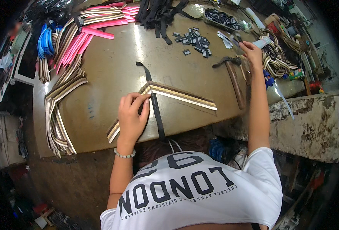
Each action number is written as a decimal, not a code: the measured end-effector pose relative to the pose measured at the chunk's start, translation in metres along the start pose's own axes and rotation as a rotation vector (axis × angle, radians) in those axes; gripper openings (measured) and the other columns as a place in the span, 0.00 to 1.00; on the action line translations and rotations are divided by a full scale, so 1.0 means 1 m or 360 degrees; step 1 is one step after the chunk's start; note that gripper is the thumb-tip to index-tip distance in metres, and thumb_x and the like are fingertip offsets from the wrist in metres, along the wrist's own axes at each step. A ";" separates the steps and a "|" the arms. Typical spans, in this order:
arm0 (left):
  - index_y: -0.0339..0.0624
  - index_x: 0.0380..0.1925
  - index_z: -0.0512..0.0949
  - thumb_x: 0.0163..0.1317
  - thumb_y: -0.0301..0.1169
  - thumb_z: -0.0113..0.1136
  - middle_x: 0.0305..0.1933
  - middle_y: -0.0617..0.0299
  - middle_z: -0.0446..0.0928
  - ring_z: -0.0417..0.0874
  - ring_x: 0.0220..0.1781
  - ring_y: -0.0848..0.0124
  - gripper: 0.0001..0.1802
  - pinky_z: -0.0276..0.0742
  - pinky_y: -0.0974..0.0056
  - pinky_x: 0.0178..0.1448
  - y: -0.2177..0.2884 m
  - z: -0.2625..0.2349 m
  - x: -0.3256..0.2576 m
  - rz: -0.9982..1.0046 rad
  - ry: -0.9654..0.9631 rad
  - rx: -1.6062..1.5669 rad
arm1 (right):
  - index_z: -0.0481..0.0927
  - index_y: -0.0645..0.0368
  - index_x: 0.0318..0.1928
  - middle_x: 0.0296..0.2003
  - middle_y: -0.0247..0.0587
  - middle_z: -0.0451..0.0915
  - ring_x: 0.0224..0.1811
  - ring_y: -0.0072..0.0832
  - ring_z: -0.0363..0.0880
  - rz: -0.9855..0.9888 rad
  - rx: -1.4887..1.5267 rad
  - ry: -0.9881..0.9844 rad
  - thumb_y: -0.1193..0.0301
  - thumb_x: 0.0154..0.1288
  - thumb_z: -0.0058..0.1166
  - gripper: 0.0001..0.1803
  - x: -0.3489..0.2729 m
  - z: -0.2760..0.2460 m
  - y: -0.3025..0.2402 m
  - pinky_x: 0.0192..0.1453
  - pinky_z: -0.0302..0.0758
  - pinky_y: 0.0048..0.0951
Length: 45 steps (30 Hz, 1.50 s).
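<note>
My left hand (pixel 133 113) is closed at the fold of a striped webbing strap (pixel 184 96), brown, tan and white, that lies bent on the table. Its fingertips press where a narrow black strap (pixel 157 115) crosses under or over the fold; which, I cannot tell. My right hand (pixel 252 53) reaches to the far right, fingers pinched around something slim and dark that I cannot make out. Just below that hand lies a hammer (pixel 234 82) with a wooden handle and dark metal head.
Bundles of striped webbing (pixel 58 111) and pink strips (pixel 75 46) line the left side. Black straps (pixel 160 17) lie at the back beside loose black rectangular pieces (pixel 196 41). A tray (pixel 222 27) holds more pieces. Coiled webbing (pixel 276 57) sits at the right edge.
</note>
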<state>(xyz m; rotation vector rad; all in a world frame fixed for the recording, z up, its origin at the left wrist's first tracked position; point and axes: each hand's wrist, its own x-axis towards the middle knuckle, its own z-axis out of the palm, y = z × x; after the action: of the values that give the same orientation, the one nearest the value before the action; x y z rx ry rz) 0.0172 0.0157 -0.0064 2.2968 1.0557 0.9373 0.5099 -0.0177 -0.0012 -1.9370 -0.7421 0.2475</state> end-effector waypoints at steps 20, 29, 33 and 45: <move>0.35 0.40 0.83 0.71 0.37 0.57 0.36 0.60 0.83 0.81 0.36 0.77 0.14 0.77 0.71 0.44 0.040 -0.025 0.022 -0.0747 -0.0670 -0.1344 | 0.81 0.67 0.49 0.39 0.37 0.83 0.37 0.17 0.79 0.0050 0.1271 -0.1338 0.74 0.67 0.61 0.13 -0.244 0.104 -0.162 0.39 0.77 0.19; 0.36 0.56 0.71 0.74 0.30 0.50 0.36 0.60 0.75 0.72 0.26 0.80 0.15 0.66 0.76 0.26 0.019 -0.028 0.001 -0.1003 -0.0240 -0.2321 | 0.80 0.63 0.52 0.34 0.29 0.79 0.31 0.13 0.74 0.0076 0.0920 -0.1769 0.69 0.71 0.55 0.14 -0.242 0.097 -0.156 0.34 0.73 0.18; 0.37 0.48 0.78 0.67 0.30 0.62 0.29 0.71 0.72 0.66 0.26 0.86 0.13 0.58 0.78 0.22 0.020 -0.032 -0.001 -0.1142 -0.0459 -0.2003 | 0.79 0.65 0.52 0.36 0.30 0.78 0.31 0.13 0.73 0.0024 0.0845 -0.1796 0.71 0.69 0.58 0.14 -0.248 0.101 -0.160 0.34 0.72 0.16; 0.34 0.36 0.84 0.65 0.32 0.65 0.28 0.70 0.79 0.71 0.30 0.84 0.11 0.67 0.76 0.35 0.039 -0.028 -0.006 -0.0901 -0.0070 -0.1253 | 0.79 0.70 0.52 0.39 0.37 0.81 0.38 0.16 0.79 0.0320 0.1165 -0.1712 0.76 0.65 0.61 0.16 -0.261 0.094 -0.155 0.41 0.78 0.17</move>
<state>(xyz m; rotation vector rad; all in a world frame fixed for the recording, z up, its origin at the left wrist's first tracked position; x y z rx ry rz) 0.0124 -0.0102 0.0348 1.2804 0.9948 0.8466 0.1988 -0.0558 0.0508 -1.0627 -0.9267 1.5267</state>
